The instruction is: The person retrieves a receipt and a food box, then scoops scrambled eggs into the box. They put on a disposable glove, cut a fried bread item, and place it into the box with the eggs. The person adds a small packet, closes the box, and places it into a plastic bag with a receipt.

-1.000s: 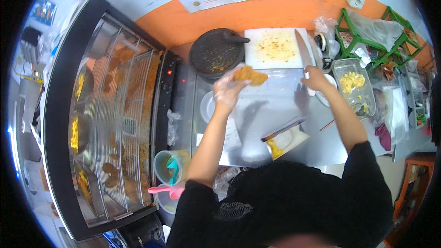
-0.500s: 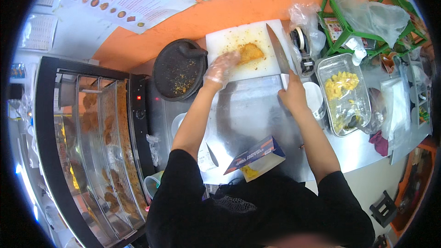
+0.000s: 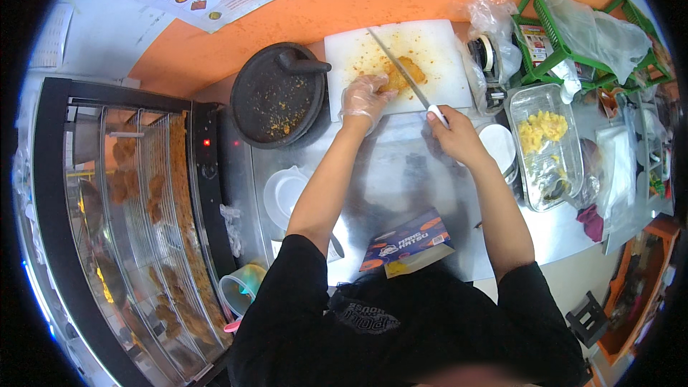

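A golden-brown breaded fried piece (image 3: 416,69) lies on the white cutting board (image 3: 448,50), with crumbs scattered about it. In a clear plastic glove, my left hand (image 3: 364,102) presses its fingers on the left side of the fried piece. My right hand (image 3: 457,136) is bare and closed round the white handle of a long kitchen knife (image 3: 388,51). The blade slants up and left over the fried piece, close to my left fingertips. Whether its edge touches the piece I cannot tell.
Left of the board sits a dark stone mortar (image 3: 247,104) with a pestle (image 3: 301,63) and crumbs. A heated display cabinet (image 3: 204,193) stands far left. Nearer me are a white bowl (image 3: 278,193) and a printed carton (image 3: 408,241). A clear tray (image 3: 527,172) with yellow food lies right.
The knife has swung left from the board's right side to over the fried piece, and my right hand moved with it. My left fingers have settled onto the piece.
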